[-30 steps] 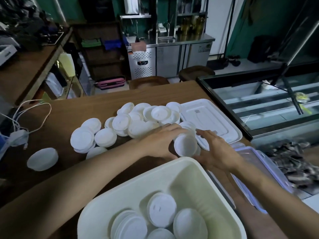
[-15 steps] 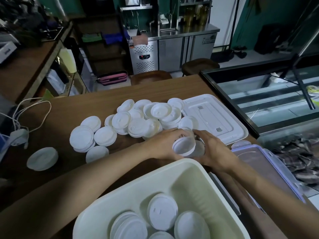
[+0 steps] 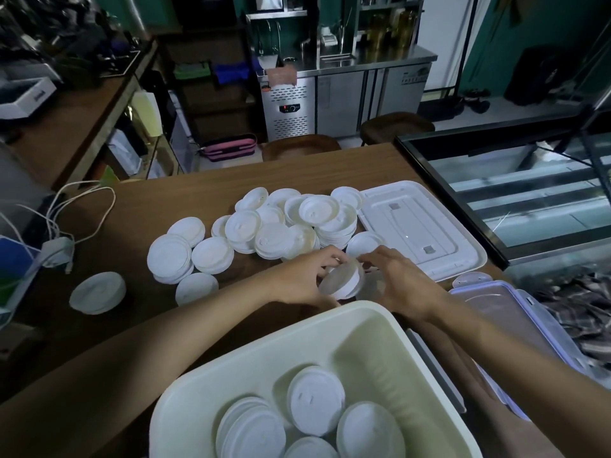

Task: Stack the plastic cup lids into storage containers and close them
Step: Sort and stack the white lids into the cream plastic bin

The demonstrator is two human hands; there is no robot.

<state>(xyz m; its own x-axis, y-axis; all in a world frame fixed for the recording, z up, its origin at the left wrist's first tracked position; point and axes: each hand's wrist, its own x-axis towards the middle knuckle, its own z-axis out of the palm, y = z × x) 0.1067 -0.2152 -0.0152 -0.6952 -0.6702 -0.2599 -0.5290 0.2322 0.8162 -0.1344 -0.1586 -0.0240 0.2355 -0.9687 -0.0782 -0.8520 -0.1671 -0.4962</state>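
Since half a second ago the small stack of lids (image 3: 340,282) has tipped up further off the table (image 3: 205,180), so its hollow underside now faces the camera. Nearest, just in front of both hands, sits a white tub (image 3: 380,342) with several lids in the tub (image 3: 315,399) lying loose and overlapping on its floor. Just past the tub's far rim, the left hand (image 3: 302,280) curls its fingers round the left side of the tilted stack, and the right hand (image 3: 401,280) curls round the stack's right and far edge, so both hands hold it between them, clear of the tabletop. To the right of the right hand, close to the wrist, lies a clear clip-lock box (image 3: 515,312). Just beyond the right hand's fingertips a single loose lid (image 3: 363,244) rests on the table, and beyond and to the right of that lies a flat white container lid (image 3: 420,226). Beyond the left hand spreads a pile of lids (image 3: 281,223), some stacked, some overlapping, with shorter side stacks (image 3: 170,259) further to the left. Well to the left of the left forearm a lone lid (image 3: 97,292) lies apart from the rest, with white cables (image 3: 76,206) beyond it.
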